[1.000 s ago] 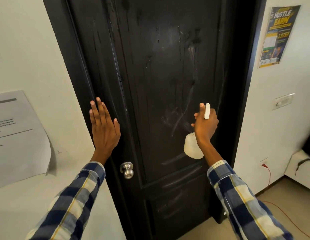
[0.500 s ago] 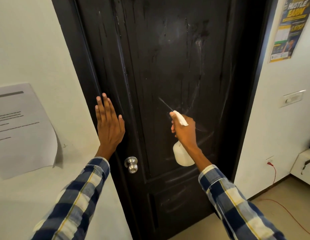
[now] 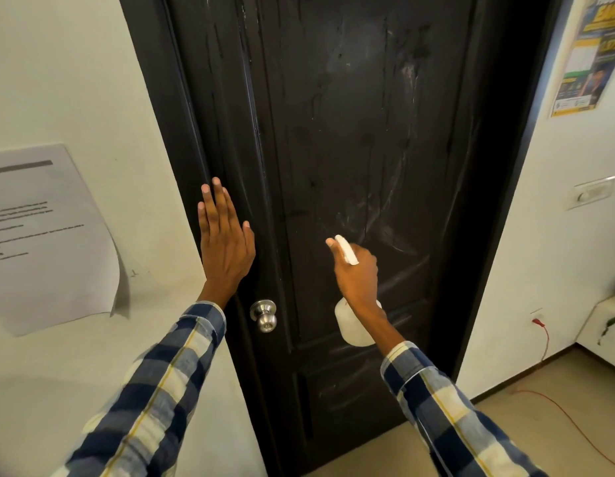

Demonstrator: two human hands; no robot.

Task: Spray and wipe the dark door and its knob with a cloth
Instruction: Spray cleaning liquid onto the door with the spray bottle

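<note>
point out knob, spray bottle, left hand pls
knob (image 3: pixel 265 316): head view, on the round silver ball facing the camera.
spray bottle (image 3: pixel 351 327): head view, on the white body below the right wrist.
left hand (image 3: pixel 225 242): head view, on the back of the hand, flat against the door edge.

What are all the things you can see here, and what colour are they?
door: one, black with wet streaks, middle.
knob: one, silver, on the door's left edge, below the left hand.
spray bottle: one, white, held in front of the door.
paper sheet: one, white with dark print, on the left wall, lower corner curling.
poster: one, yellow and dark, on the right wall, top.
wall switch: one, white, right wall.
cable: one, red, from a wall socket down to the floor.
walls: white, both sides.
left hand: flat and open on the door's left edge.
right hand: closed round the bottle's top.
sleeves: two, blue and white check.
</note>
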